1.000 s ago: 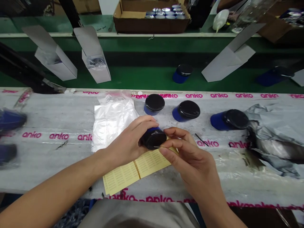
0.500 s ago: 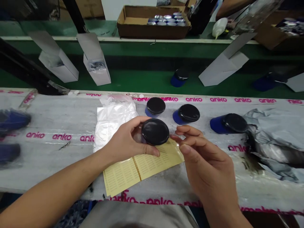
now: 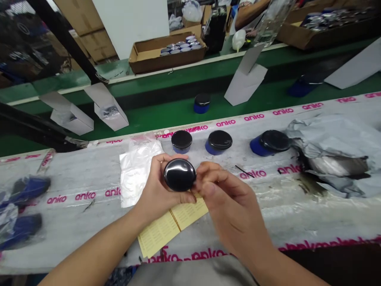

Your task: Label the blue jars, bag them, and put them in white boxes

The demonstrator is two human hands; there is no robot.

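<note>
Just under our grip, yellow sheets lie on the bench. Our left hand curls around a black-topped unit, thumb along its near side, its glossy face turned up to us. At the grip's right, our right hand brings bent fingertips close together by the unit's edge; we cannot tell whether they pinch anything. Left of the grip we see clear bags and, farther left, two wrapped units. Just beyond the grip stand two blue units; a third sits right of them, beside a grey bag. Farther off, white boxes stand on a green surface, with a carton behind.
</note>
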